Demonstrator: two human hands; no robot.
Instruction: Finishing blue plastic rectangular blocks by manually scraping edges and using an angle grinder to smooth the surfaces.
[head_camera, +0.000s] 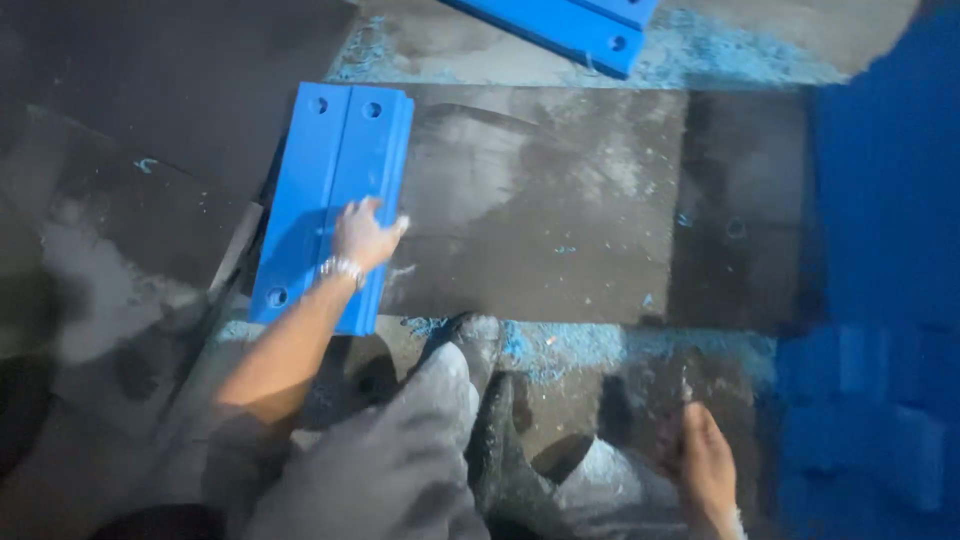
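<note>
- The left hand (365, 235) is laid flat, fingers spread, on a blue drilled plastic block (335, 200) that lies on a dark metal sheet (540, 200).
- The right hand (708, 470) is seen low beside the knee; whether anything is gripped cannot be told.
- Drilling looks done on this block: holes are seen at its corners, and blue shavings (590, 345) are scattered about.
- A second blue block (570, 28) lies well apart, at the top edge.
- No labels or signs can be made out.

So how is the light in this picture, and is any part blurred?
Head view: dim overall, with deep shadow at the left and top-left; the blue plate under the left hand is the brightest part; the right hand and the blue mass at the right edge are blurred.
</note>
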